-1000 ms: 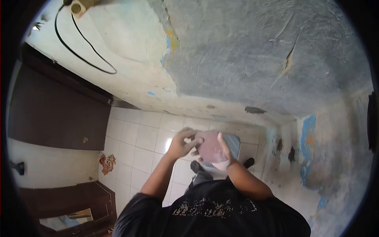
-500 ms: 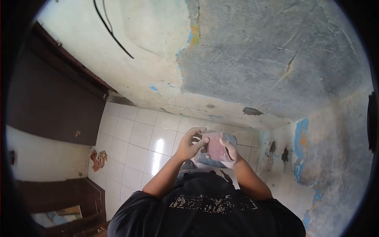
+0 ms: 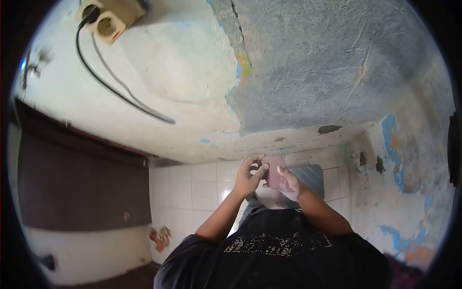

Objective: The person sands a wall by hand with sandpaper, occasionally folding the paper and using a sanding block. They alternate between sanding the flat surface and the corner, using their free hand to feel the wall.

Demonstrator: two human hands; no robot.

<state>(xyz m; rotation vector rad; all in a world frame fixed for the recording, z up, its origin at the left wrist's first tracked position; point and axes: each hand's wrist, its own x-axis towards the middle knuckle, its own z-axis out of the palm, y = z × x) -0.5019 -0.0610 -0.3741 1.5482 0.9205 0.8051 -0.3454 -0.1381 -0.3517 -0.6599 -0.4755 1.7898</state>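
A thin reddish-pink sheet (image 3: 275, 174) is held in front of my body between both hands. My left hand (image 3: 250, 176) grips its left edge, the thumb on the face towards me and the fingers bent around the side. At the sheet's right and lower edge is my right hand (image 3: 290, 184), its thumb lying on the face and its other fingers mostly hidden. Whitish dust covers the fingers of both hands. Below and to the right, a grey-blue ridged stool or step (image 3: 310, 180) stands on the floor, partly hidden by my right forearm.
Ahead rises a wall with patchy grey plaster (image 3: 298, 72) and peeling paint. A socket block (image 3: 108, 24) with a black cable (image 3: 110, 89) is at upper left. A dark brown door or panel (image 3: 82, 183) stands left. A crumpled orange cloth (image 3: 160, 238) lies on the white tiled floor (image 3: 180, 192).
The view has shifted, bringing the socket block back into sight. Both hands still hold the sheet, which now shows narrower and more tilted. The stool shows further to the right of the hands.
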